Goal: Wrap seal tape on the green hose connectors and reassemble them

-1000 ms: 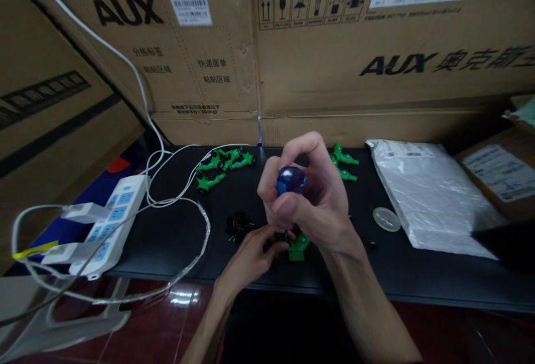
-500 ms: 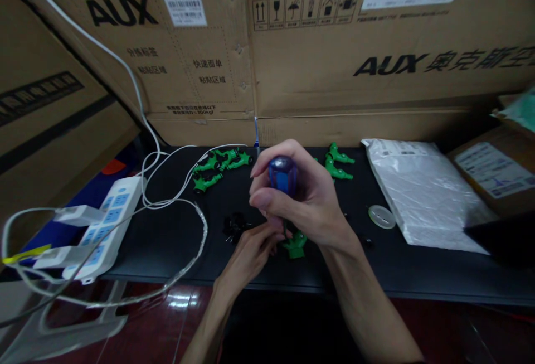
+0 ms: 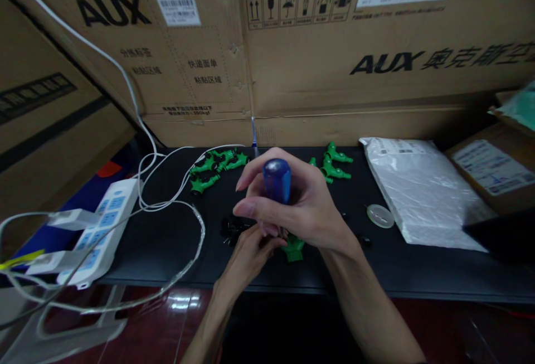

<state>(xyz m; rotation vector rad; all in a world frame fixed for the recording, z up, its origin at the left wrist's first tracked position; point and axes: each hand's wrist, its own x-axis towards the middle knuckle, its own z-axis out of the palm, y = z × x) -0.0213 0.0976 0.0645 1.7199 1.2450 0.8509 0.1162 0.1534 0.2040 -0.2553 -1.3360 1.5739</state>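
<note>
My right hand (image 3: 301, 208) is closed round a screwdriver with a blue handle (image 3: 276, 179), held upright with its tip pointing down. Below it a green plastic part (image 3: 293, 248) rests on the black table (image 3: 167, 241). My left hand (image 3: 251, 255) is closed beside that part, its fingertips pinched at the spot under the screwdriver; what they hold is hidden. A small pile of black screws (image 3: 230, 228) lies just left of my hands.
More green parts lie at the back left (image 3: 213, 162) and back right (image 3: 333, 164). A white power strip (image 3: 98, 230) with cables sits left. A plastic bag (image 3: 418, 191) and a round clear lid (image 3: 380, 215) lie right. Cardboard boxes (image 3: 334, 46) wall the back.
My right hand has shifted its grip on the screwdriver handle, fingers lower and spread further left, so more of the blue handle shows. The left hand stays at the green part.
</note>
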